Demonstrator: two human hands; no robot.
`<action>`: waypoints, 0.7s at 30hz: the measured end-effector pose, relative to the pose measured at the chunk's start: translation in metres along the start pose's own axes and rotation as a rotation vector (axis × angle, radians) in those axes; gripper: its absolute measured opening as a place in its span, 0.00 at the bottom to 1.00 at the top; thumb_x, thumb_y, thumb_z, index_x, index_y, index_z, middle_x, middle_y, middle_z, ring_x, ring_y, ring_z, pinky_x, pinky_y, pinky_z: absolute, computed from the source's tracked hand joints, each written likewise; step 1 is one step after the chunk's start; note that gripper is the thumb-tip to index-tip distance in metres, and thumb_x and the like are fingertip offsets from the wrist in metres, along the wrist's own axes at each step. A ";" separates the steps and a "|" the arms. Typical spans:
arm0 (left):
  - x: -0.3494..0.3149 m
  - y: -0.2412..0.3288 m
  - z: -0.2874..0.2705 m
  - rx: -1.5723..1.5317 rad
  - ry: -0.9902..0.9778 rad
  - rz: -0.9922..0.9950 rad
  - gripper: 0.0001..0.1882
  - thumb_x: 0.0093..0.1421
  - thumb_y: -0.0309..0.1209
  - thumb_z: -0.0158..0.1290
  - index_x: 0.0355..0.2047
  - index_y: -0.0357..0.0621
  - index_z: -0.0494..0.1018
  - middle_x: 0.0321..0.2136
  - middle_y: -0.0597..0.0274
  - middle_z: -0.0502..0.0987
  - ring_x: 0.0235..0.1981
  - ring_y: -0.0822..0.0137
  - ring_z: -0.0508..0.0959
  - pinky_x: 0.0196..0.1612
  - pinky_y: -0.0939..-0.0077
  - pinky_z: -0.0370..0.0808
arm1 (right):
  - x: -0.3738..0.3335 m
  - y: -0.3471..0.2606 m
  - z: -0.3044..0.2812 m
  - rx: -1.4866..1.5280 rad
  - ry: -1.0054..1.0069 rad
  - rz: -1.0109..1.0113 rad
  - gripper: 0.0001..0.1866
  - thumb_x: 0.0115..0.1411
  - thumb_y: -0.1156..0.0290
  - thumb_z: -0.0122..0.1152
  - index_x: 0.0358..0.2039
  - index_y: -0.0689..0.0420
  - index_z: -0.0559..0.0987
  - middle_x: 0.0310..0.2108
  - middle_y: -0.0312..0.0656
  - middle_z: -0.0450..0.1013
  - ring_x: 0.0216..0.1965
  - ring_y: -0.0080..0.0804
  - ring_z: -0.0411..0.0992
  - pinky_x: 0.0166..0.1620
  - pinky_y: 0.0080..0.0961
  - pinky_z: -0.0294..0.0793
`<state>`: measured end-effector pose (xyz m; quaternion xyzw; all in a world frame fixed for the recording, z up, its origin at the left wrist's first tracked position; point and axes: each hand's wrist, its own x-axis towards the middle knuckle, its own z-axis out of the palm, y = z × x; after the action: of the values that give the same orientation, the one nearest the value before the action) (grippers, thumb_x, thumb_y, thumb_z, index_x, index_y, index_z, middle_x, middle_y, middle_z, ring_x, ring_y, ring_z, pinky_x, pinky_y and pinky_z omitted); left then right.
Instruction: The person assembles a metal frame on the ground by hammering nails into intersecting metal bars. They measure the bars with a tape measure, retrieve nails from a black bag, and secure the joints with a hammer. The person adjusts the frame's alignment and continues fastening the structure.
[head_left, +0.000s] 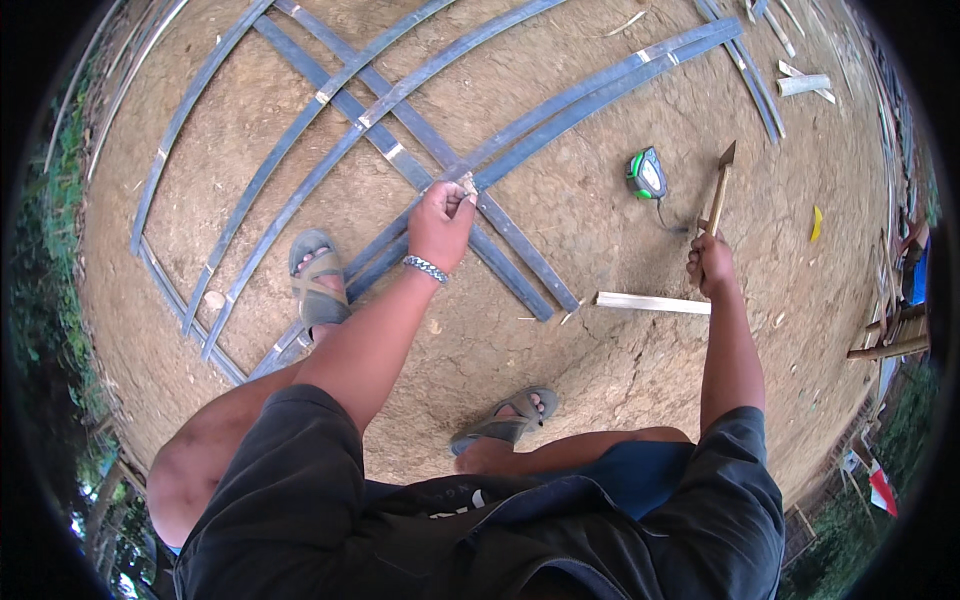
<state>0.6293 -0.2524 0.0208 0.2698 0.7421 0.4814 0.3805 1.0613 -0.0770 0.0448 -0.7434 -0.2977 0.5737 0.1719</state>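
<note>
My left hand (440,225), with a braided bracelet at its wrist, reaches down to a crossing of the blue-grey slats (516,245). Its thumb and fingers are pinched together right by a pale patch at the joint; whatever they hold is too small to make out. Off to the right, my right hand (711,264) grips a wooden-handled hatchet (720,185) by the lower handle, its small dark metal head pointing away from me. Between the hands, nearer the right one, lies a green and black tape measure (648,174) on the dirt.
The slats form a wide lattice over the ground (570,370), ahead and to the left. My left sandal (318,270) is beside them. A pale wood strip (652,303) lies below the hatchet. Cut pieces (804,85) and a yellow scrap (816,223) are farther right.
</note>
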 end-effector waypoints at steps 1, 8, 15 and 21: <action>0.004 -0.001 -0.001 0.040 0.006 0.031 0.06 0.62 0.28 0.62 0.32 0.37 0.79 0.26 0.60 0.84 0.26 0.73 0.82 0.33 0.76 0.78 | 0.001 0.001 0.001 0.012 -0.008 -0.001 0.30 0.60 0.75 0.46 0.65 0.53 0.64 0.27 0.35 0.63 0.21 0.24 0.62 0.22 0.24 0.66; 0.012 -0.003 -0.009 0.343 0.065 0.311 0.07 0.59 0.33 0.63 0.32 0.44 0.81 0.35 0.62 0.83 0.39 0.61 0.80 0.49 0.63 0.73 | 0.004 0.005 0.002 0.019 -0.017 -0.005 0.29 0.60 0.75 0.46 0.64 0.53 0.64 0.27 0.36 0.64 0.21 0.25 0.62 0.22 0.26 0.67; 0.017 -0.006 -0.002 0.630 0.117 0.451 0.07 0.60 0.38 0.62 0.34 0.52 0.84 0.40 0.71 0.80 0.47 0.63 0.74 0.57 0.60 0.63 | 0.006 0.006 -0.001 0.009 -0.031 -0.001 0.29 0.61 0.75 0.46 0.65 0.53 0.64 0.27 0.35 0.64 0.21 0.24 0.62 0.23 0.25 0.66; 0.019 -0.012 0.002 0.697 0.149 0.508 0.06 0.60 0.38 0.62 0.35 0.55 0.84 0.40 0.73 0.80 0.46 0.63 0.74 0.56 0.60 0.64 | -0.001 0.001 0.004 -0.023 0.011 -0.017 0.29 0.61 0.75 0.47 0.65 0.53 0.65 0.27 0.34 0.63 0.20 0.23 0.61 0.22 0.25 0.65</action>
<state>0.6200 -0.2412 0.0032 0.5209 0.7956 0.2985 0.0817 1.0575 -0.0790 0.0438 -0.7459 -0.3098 0.5646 0.1699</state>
